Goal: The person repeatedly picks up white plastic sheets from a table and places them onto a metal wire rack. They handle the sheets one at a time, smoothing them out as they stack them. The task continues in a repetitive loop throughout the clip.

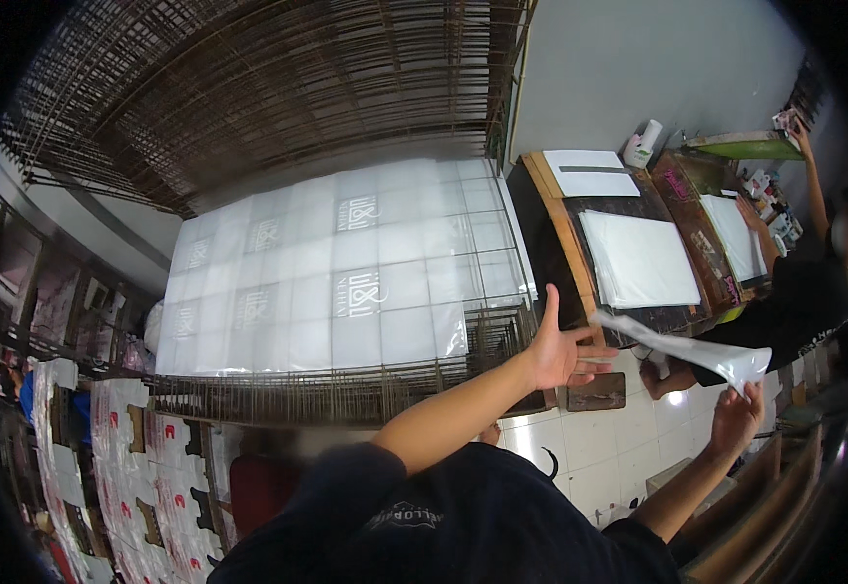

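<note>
My right hand (738, 417) grips one end of a translucent plastic bag (711, 356), out to the right. The bag stretches leftward and upward in a narrow, partly blurred strip. Its far end hangs just right of my left hand (562, 352). That hand is held out with thumb raised and fingers spread, and nothing is in it. To its left, several clear plastic bags with white print (327, 282) lie in overlapping rows on a wire drying rack (414, 394). Beyond it, a stack of white plastic sheets (638, 258) rests on a dark worktable (663, 326).
Raised wire racks (297, 88) hang over the bags. A co-worker (799, 282) at the right reaches to a green-edged frame (745, 146) beside another white stack (734, 234). A white bottle (641, 146) stands by the wall. Packed shelving (142, 467) fills the lower left.
</note>
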The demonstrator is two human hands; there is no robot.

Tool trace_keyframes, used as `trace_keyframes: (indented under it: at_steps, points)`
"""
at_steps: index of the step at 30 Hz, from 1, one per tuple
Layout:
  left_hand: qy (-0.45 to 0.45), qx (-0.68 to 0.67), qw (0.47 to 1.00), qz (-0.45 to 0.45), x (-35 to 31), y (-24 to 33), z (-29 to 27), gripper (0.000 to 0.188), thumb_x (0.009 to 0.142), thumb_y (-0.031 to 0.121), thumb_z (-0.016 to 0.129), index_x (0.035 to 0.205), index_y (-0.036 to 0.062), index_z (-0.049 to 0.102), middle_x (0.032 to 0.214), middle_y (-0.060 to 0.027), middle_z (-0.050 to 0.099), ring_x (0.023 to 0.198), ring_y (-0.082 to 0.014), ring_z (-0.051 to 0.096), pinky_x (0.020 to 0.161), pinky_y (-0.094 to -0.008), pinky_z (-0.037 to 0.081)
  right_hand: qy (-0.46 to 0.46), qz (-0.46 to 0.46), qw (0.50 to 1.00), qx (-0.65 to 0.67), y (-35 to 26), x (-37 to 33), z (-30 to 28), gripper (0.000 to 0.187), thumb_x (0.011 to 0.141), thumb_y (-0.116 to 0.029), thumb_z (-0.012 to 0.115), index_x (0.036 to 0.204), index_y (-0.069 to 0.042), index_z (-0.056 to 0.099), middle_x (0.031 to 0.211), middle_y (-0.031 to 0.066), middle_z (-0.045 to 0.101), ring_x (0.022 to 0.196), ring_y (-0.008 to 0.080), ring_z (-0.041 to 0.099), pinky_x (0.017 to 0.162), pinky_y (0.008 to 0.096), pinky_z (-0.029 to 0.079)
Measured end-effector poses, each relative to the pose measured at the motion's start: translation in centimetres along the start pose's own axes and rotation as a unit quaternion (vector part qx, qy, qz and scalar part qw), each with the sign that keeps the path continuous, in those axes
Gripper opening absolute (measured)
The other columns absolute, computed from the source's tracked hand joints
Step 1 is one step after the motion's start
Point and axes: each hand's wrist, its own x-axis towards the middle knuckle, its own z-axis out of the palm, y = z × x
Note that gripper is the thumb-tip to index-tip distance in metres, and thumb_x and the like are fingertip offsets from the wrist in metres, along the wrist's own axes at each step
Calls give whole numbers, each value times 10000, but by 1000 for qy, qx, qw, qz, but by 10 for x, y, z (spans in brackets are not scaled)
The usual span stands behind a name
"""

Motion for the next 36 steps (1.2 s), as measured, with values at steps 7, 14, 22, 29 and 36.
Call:
trace_keyframes:
  at_steps: [7, 14, 22, 29, 36]
  points:
    - [4, 80, 996, 42, -37, -22, 22, 600, 858, 294, 583, 1364, 138, 301, 1075, -154, 564, 811, -168, 621, 602, -174, 541, -77, -10, 997, 15, -26, -50, 75, 534, 788, -6, 480, 1305, 35, 352, 1117, 170, 532, 907, 225, 581, 538, 216, 523]
    - [0, 95, 973, 213, -81, 49, 22, 444, 790, 42, 605, 1201, -19, 450, 1032, -97, 600, 904, -140, 609, 774, -224, 524, -123, 32, 992, -28, 3, 5, 138, 400, 854, -46, 464, 1253, -20, 447, 981, 91, 612, 728, 175, 613, 594, 265, 524]
    - [124, 232, 889, 375, -145, 203, 58, 217, 798, 73, 618, 1008, 24, 601, 976, -39, 619, 841, -83, 596, 637, -178, 521, -249, 147, 956, -52, 65, 123, 247, 436, 785, -79, 511, 1216, -24, 470, 901, 67, 567, 665, 141, 543, 600, 252, 473]
    - [197, 305, 801, 477, -205, 211, 97, 475, 744, -38, 573, 1210, -8, 487, 1091, -95, 566, 975, -153, 555, 844, -270, 461, -298, 151, 939, -80, 100, 126, 290, 475, 777, -96, 473, 1249, -52, 452, 863, 47, 555, 640, 141, 529, 548, 250, 430]
    - [373, 398, 689, 477, -191, 113, -15, 406, 743, 29, 662, 1133, -9, 553, 1061, -107, 594, 861, -162, 579, 773, -271, 457, -264, 165, 931, -189, 168, 80, 199, 486, 761, -60, 482, 1239, 7, 428, 828, 71, 579, 590, 136, 552, 513, 243, 449]
